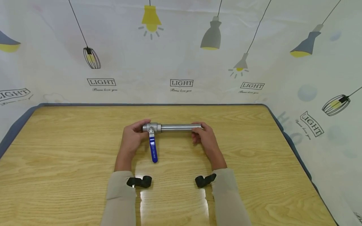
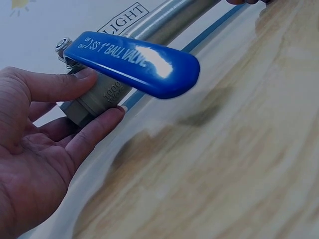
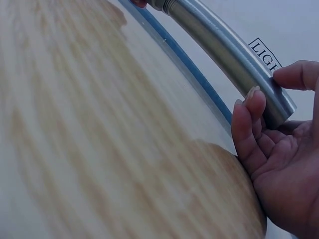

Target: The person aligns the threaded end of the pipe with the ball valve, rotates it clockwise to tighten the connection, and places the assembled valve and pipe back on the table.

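A steel ball valve (image 1: 152,126) with a blue lever handle (image 1: 153,149) is joined to a straight metal pipe (image 1: 178,127). Thumb and fingers of my left hand (image 1: 132,136) grip the valve's body at the left end. In the left wrist view, white lettering on the blue handle (image 2: 134,59) reads "BALL VALVE". At the pipe's other end, my right hand (image 1: 207,138) holds it between thumb and fingers. The right wrist view shows the pipe (image 3: 229,52) with its plain end by the right palm. Valve and pipe are held level above the table, the handle pointing toward me.
The wood-grain table (image 1: 70,157) has a dark blue edge at the back and sides. Behind it hangs a white sheet (image 1: 181,56) printed with lamps and "LIGHT". Black camera mounts (image 1: 141,181) sit at both sleeve cuffs.
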Motion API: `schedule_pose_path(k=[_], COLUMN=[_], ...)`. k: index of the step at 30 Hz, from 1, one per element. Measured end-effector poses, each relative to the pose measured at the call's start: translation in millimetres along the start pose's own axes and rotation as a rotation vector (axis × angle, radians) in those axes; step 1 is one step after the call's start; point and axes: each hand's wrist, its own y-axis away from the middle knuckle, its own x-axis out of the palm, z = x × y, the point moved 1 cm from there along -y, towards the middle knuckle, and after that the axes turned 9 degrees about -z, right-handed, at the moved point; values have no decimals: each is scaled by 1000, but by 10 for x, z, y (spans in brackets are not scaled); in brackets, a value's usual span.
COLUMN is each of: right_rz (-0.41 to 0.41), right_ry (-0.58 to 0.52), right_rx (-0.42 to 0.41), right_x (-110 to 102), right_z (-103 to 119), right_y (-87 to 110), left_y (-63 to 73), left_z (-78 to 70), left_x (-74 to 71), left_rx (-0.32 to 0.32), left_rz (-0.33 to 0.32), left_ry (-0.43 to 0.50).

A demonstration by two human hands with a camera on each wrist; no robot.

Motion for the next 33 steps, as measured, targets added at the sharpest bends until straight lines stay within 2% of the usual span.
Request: schedule_pose_path(k=[25,33], right_rz=[11,23], right_ry=[8,8], right_rx=[-18,4], right_x=[11,13], right_z=[7,-7], right_y=[-4,-8], left_y=[-2,-25], left_z=[6,38], left_x=[0,5], left_rx=[-13,-18], left_rz=[-14,-5], left_ry=[-14,-29])
